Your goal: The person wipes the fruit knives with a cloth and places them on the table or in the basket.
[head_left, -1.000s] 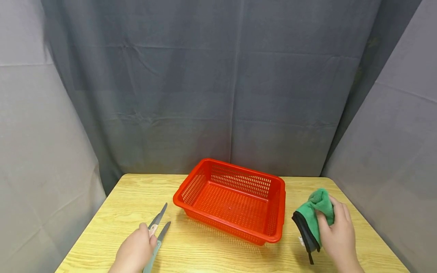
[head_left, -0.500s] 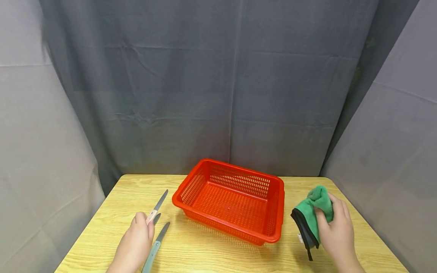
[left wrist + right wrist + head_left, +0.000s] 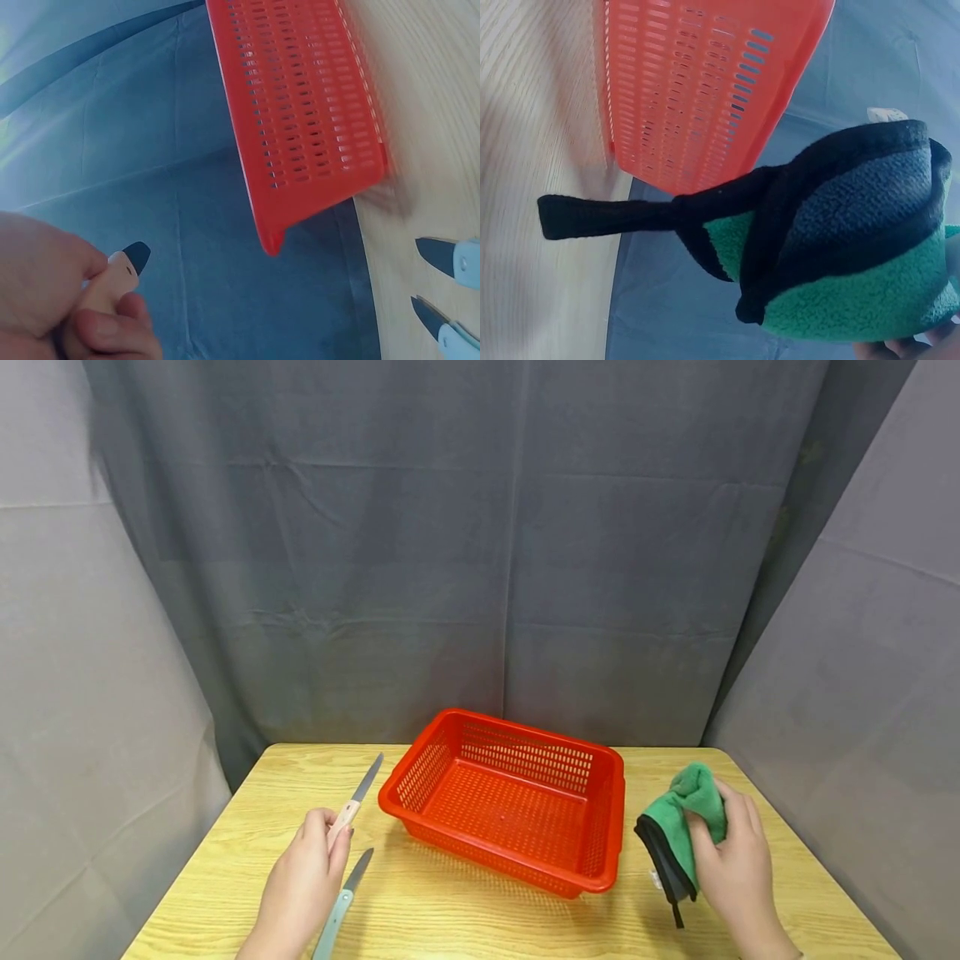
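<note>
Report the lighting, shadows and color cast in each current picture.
Head view: soft light, a dappled shadow on the wooden table below the red plastic basket; left wrist view: the gray curtain looks blue, brightest at the left edge; right wrist view: bluish curtain again, but the green cloth's pile reads clearly.

Bare, smooth and softly rounded backs are shown on both the left hand (image 3: 300, 872) and the right hand (image 3: 737, 864), each being narrowed to a slim wrist (image 3: 759, 935) at the near side. In the left wrist view, rounded fingers (image 3: 124, 341) are seen, one tipped with a small nail (image 3: 107, 325), while only a few fingertips (image 3: 901, 349) are caught in the right wrist view. At the near right, a tiny pale strip (image 3: 802, 957) is glimpsed, too small to be identified.
</note>
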The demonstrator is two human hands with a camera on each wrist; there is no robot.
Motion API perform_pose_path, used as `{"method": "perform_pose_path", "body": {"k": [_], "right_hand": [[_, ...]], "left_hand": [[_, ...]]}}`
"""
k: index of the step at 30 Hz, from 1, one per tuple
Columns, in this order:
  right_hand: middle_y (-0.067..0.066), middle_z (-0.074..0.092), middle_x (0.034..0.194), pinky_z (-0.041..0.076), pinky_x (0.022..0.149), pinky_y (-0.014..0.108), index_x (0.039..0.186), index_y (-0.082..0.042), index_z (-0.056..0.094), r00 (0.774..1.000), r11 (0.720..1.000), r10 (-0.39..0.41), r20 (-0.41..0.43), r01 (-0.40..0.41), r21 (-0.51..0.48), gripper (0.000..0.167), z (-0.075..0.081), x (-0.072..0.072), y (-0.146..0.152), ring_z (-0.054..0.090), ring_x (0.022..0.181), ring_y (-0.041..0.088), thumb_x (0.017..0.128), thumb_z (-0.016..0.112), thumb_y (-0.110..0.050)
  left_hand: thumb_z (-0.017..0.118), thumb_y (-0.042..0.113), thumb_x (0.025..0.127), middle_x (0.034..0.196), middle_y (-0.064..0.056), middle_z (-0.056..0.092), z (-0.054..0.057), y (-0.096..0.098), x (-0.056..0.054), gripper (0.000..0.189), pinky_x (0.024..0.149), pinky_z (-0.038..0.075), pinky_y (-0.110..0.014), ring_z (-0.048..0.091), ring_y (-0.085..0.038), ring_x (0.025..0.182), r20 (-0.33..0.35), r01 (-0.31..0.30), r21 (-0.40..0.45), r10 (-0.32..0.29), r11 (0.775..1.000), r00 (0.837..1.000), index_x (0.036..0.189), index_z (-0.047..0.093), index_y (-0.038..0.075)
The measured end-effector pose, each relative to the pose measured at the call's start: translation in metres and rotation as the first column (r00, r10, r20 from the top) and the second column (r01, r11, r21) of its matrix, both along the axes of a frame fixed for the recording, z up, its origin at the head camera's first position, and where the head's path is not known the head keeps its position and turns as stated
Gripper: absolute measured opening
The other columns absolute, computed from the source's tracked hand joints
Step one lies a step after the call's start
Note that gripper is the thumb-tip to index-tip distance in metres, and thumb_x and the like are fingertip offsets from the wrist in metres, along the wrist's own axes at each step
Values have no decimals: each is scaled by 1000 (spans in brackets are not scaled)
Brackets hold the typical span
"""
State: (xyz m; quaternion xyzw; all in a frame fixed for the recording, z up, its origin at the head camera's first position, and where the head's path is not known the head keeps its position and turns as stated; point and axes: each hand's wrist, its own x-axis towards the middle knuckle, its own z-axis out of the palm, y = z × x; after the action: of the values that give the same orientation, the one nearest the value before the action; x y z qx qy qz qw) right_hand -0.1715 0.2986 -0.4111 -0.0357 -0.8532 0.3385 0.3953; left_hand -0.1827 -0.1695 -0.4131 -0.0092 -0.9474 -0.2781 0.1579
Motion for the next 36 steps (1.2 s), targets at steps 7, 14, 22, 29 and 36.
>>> {"method": "perform_pose_path", "body": {"k": [7, 14, 22, 29, 36], "right_hand": [[28, 54, 126, 40, 89, 59, 138, 4, 54, 1000, 1000, 17, 2, -17, -3, 46, 7, -1, -1, 52, 112, 40, 94, 66, 4], [27, 58, 124, 38, 91, 45, 135, 4, 57, 999, 1000, 21, -44, -20, 12, 47, 13, -6, -3, 53, 112, 36, 90, 71, 6], [24, 59, 121, 39, 88, 39, 136, 2, 58, 998, 999, 39, -56, -37, 32, 49, 19, -7, -14, 54, 108, 35, 89, 72, 5], [21, 63, 119, 37, 89, 29, 133, -2, 62, 993, 998, 55, -107, -51, 45, 50, 22, -10, -22, 54, 107, 23, 86, 76, 5], [18, 64, 124, 36, 88, 19, 137, -7, 62, 992, 997, 63, -108, -58, 43, 54, 26, -11, -30, 53, 104, 12, 86, 77, 5]], "left_hand": [[62, 20, 103, 84, -5, 56, 8, 10, 1, 26, 53, 39, -29, 46, -14, 60, -84, 38, 22, -36, 999, 996, 119, 55, 2], [59, 15, 100, 87, -4, 56, 13, 23, 3, 23, 52, 38, -27, 45, -12, 58, -128, 71, 49, -64, 996, 990, 119, 55, 3], [64, 10, 96, 88, -2, 57, 19, 38, 4, 24, 50, 36, -25, 41, -9, 55, -229, 120, 24, -112, 992, 967, 119, 57, 5], [65, 10, 95, 93, -3, 60, 23, 48, 4, 25, 53, 40, -26, 45, -9, 60, -259, 135, 29, -123, 990, 958, 118, 56, 6], [66, 11, 96, 97, -3, 63, 25, 55, 5, 25, 57, 43, -27, 50, -8, 65, -278, 153, 40, -136, 987, 951, 118, 57, 6]]}}
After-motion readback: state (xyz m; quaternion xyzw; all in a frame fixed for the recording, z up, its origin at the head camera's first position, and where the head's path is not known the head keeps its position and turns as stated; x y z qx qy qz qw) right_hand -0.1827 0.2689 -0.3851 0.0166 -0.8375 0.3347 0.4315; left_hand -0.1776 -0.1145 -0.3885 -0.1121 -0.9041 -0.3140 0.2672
